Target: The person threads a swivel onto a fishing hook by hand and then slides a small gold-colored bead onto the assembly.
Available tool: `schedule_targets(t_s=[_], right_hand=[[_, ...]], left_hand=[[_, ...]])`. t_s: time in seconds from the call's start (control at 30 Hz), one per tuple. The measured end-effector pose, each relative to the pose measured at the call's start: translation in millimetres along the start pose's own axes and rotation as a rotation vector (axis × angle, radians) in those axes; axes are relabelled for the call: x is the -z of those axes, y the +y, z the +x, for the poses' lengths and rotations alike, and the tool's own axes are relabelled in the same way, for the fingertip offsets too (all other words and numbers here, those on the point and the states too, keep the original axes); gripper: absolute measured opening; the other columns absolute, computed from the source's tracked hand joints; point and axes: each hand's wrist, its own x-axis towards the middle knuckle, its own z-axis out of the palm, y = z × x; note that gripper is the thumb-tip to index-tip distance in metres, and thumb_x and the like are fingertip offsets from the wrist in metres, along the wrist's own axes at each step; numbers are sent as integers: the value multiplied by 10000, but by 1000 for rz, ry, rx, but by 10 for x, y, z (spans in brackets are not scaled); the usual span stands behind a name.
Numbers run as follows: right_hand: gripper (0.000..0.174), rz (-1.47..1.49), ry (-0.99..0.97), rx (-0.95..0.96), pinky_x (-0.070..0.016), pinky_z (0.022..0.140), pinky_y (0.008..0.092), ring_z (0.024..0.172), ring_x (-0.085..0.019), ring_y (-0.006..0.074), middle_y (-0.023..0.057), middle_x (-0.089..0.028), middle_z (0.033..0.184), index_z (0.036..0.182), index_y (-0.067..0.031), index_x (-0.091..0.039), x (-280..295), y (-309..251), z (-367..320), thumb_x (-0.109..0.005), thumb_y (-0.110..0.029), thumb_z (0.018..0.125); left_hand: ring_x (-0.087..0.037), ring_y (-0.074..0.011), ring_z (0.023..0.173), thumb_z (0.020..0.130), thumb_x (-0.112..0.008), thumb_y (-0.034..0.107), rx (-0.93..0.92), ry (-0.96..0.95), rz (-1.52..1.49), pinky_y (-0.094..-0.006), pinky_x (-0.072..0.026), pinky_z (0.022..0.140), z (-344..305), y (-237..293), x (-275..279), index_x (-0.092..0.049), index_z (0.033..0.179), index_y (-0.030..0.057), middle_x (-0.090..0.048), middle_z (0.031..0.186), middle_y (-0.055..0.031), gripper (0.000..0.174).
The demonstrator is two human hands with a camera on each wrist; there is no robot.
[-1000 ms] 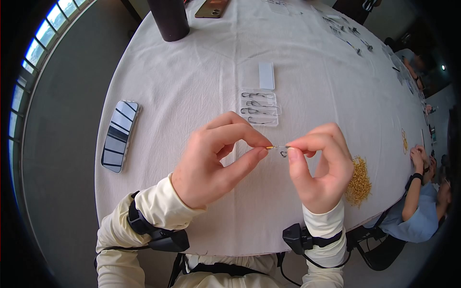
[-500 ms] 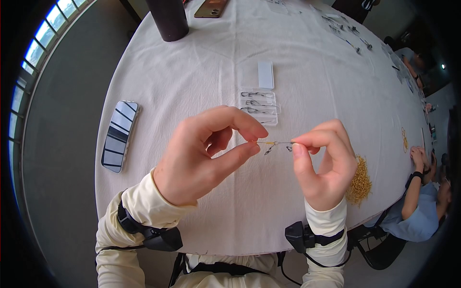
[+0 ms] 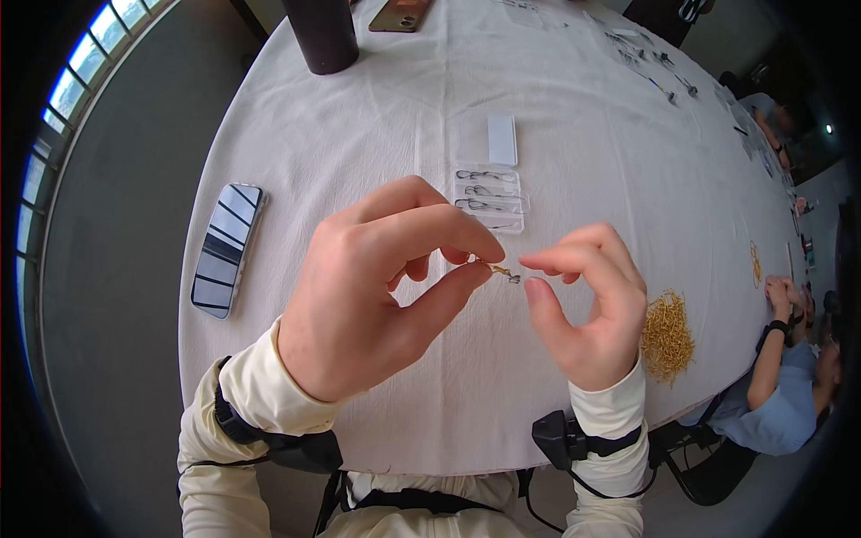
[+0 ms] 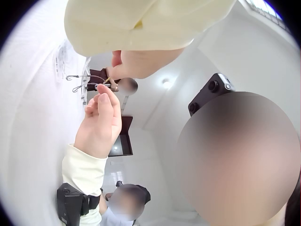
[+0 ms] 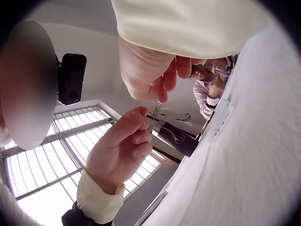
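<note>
Over the tabletop, my left hand [image 3: 386, 287] pinches a small gold-coloured wire piece [image 3: 499, 268] between thumb and forefinger. At its right end a small dark metal part [image 3: 514, 279] sticks out beyond the fingertips. Two dark fish hooks [image 4: 77, 76] show beside the fingertips in the left wrist view, reaching toward the table. My right hand [image 3: 596, 300] is just right of the metal part, with a gap between its thumb and forefinger. Beyond the hands lies a clear compartment box [image 3: 522, 226] with several fish hooks [image 3: 489, 191] in its rows.
A pile of gold-coloured wire pieces [image 3: 668, 336] lies right of my right hand. A phone [image 3: 226, 251] rests at the left, a dark tumbler [image 3: 323, 36] and another phone [image 3: 399, 13] at the back. Another person's hands [image 3: 785, 291] are at the right table edge.
The right thumb and forefinger have parted from the metal piece they pinched. My left hand has moved slightly left and keeps the gold wire piece, which now tilts downward to the right.
</note>
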Motion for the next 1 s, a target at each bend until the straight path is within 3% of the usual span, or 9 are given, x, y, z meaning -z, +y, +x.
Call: schedule_targets(t_s=[0.4, 0.63, 0.83, 1.0], right_hand=[[282, 85, -2, 4, -475, 740, 323, 819, -597, 218, 59, -595, 889, 940, -51, -698, -105, -87, -46, -753, 28, 676], [265, 108, -9, 13, -467, 742, 326, 807, -602, 218, 41, -606, 882, 913, -55, -686, -122, -100, -64, -772, 14, 671], [264, 40, 90, -2, -425, 719, 324, 773, -574, 201, 14, -586, 842, 872, -96, -676, -193, -158, -87, -810, -23, 657], [254, -92, 174, 106, -388, 685, 319, 728, -525, 182, -3, -560, 827, 833, -121, -673, -194, -146, -102, -812, -33, 639]], left_hand=[[-486, -43, 651, 840, -678, -59, 71, -51, -104, -207, -371, 579, -25, 45, 21, -712, 933, 28, -651, 886, -32, 132], [-589, -50, 765, 894, -664, -43, 250, -80, -232, -201, -455, 670, -27, 80, 11, -683, 976, -40, -696, 941, -65, 84], [-621, -71, 803, 895, -662, -48, 285, -48, -262, -202, -475, 701, -52, 103, -37, -677, 1001, -58, -696, 942, -76, 107], [-622, -78, 809, 902, -660, -44, 293, -28, -297, -207, -485, 719, -72, 96, -83, -673, 1003, -68, -694, 943, -82, 105]])
